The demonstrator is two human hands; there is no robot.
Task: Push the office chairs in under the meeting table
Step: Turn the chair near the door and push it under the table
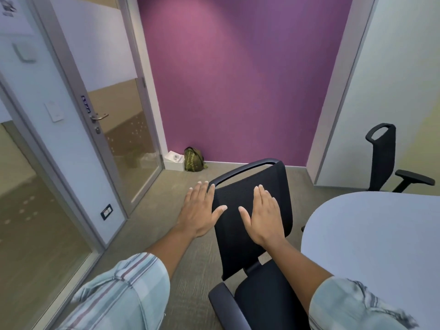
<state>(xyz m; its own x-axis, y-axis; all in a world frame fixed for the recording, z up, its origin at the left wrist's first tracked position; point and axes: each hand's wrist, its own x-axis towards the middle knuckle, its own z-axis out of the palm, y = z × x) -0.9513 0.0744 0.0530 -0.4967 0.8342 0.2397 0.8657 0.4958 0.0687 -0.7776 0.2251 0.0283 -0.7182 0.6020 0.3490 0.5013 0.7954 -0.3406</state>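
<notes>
A black office chair (240, 244) stands right in front of me, its mesh backrest facing away from the round light-grey meeting table (376, 236) on the right. My left hand (201, 210) hovers flat and open at the backrest's left edge. Over the backrest's middle my right hand (264, 216) is spread flat, fingers apart; whether it touches the mesh I cannot tell. Neither hand grips anything. A second black office chair (383, 153) stands beyond the table at the far right, partly hidden by the tabletop.
A glass door with a metal handle (98, 116) and glass partition run along the left. A green backpack (194, 159) and a white box (173, 160) sit on the carpet against the purple wall. Carpeted floor lies between the chair and the door.
</notes>
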